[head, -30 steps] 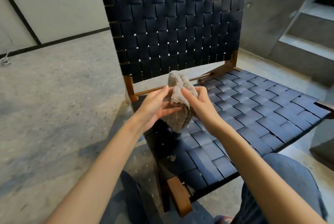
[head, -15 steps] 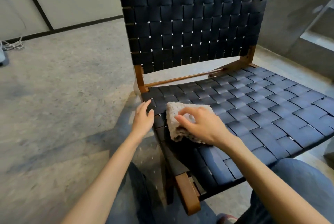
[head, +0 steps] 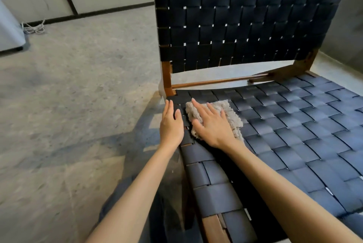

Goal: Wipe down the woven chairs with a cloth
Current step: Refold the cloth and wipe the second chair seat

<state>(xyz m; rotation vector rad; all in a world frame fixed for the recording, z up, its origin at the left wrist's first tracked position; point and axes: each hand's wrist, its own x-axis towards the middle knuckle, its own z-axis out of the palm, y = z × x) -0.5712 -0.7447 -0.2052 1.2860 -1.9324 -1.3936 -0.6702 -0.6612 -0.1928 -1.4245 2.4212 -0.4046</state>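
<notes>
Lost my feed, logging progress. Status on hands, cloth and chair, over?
Right hand flat on cloth, pressing it to woven seat near the backrest corner. Left hand open, on seat edge beside it. Nothing blocking the wipe.

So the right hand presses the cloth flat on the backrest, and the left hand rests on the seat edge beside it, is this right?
Not quite. In the head view the right hand presses the cloth flat on the seat, not the backrest. The left hand does rest on the seat edge beside it.
</notes>
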